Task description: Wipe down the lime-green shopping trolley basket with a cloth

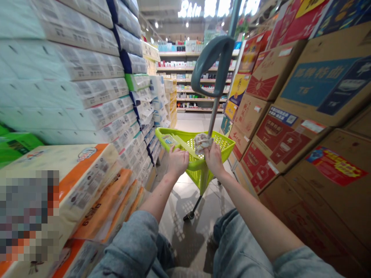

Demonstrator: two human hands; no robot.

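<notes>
We have one head-worn view, looking forward and down: from above our legs, the near rim of the basket is close, and beyond the far edge of the floor we face distant shelves.

A glowing overhead sign begins with "Skin", its other characters blurred. On the right, a blue carton label reads "郎牌特曲" and "T6". At left, an orange package shows "6".
</notes>
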